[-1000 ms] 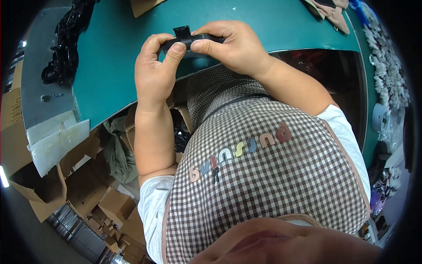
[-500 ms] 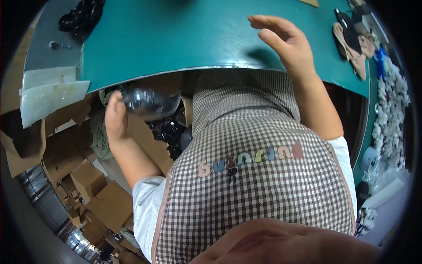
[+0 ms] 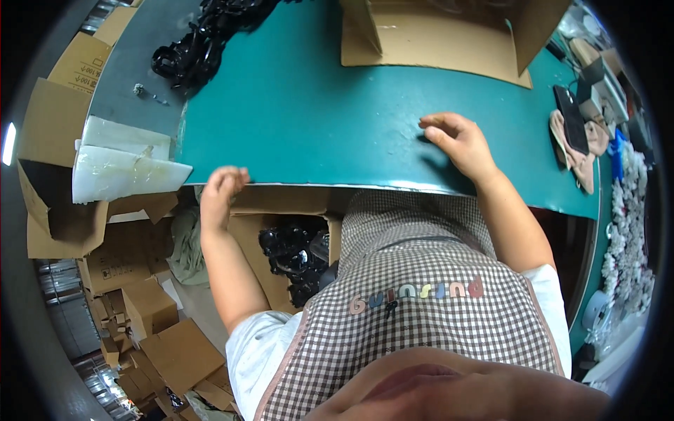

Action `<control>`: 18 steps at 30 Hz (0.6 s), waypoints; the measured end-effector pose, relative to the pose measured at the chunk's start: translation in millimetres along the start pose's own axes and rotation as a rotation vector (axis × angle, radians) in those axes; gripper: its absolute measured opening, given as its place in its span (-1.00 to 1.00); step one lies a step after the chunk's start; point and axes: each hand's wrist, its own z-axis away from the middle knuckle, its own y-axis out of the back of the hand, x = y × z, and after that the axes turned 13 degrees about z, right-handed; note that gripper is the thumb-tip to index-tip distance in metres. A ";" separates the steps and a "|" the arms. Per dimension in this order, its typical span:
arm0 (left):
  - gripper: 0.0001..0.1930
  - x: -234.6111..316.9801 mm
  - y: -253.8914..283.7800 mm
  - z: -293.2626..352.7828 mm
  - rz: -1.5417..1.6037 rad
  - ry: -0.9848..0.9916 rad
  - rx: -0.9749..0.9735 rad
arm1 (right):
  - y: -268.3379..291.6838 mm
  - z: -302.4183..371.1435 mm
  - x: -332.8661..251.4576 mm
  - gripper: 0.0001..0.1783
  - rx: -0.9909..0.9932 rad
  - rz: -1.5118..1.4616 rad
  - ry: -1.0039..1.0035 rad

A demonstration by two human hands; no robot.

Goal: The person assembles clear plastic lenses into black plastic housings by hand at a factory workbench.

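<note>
Your left hand, at the table edge, and right hand, above it, are half-curled — both empty. One black heap lies tableside; a second heap sits in one box below.

Looks like a workshop or packing room to me: green-topped worktable, heap of glossy black plastic-looking parts on it, more glossy black pieces in an open brown cardboard carton below, plus jumbled brown cardboard boxes across the floor.
</note>
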 end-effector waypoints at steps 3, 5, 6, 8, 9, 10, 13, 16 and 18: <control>-0.48 44.1 -33.5 -83.5 -0.197 -0.149 0.117 | -3.0 -6.2 4.9 -0.70 0.049 0.225 0.001; -0.26 49.1 -21.4 -143.8 -0.510 -0.333 0.264 | -6.6 -11.2 7.7 -0.72 0.046 0.222 -0.020; -0.13 50.0 -15.3 -175.2 -0.648 -0.361 0.358 | -8.7 -13.9 10.0 -0.73 0.052 0.219 -0.055; 0.00 50.3 0.5 -236.2 -0.781 -0.387 0.446 | -11.7 -15.8 10.4 -0.78 0.091 0.212 -0.033; 0.09 50.6 16.7 -261.3 -0.839 -0.328 0.580 | -12.4 -18.1 9.5 -0.80 0.094 0.236 -0.047; 0.19 49.4 35.5 -281.4 -0.894 -0.262 0.712 | -13.8 -18.1 7.7 -0.82 0.094 0.261 -0.065; 0.21 49.5 54.8 -338.9 -0.940 -0.075 0.906 | -13.0 -19.3 6.1 -0.88 0.157 0.339 -0.045; 0.17 52.2 38.2 -363.1 -1.010 0.103 0.954 | -12.4 -19.9 4.3 -0.94 0.200 0.423 -0.038; 0.17 58.2 84.8 -374.7 -1.041 0.185 1.006 | -14.9 -21.3 0.1 -0.96 0.204 0.398 0.011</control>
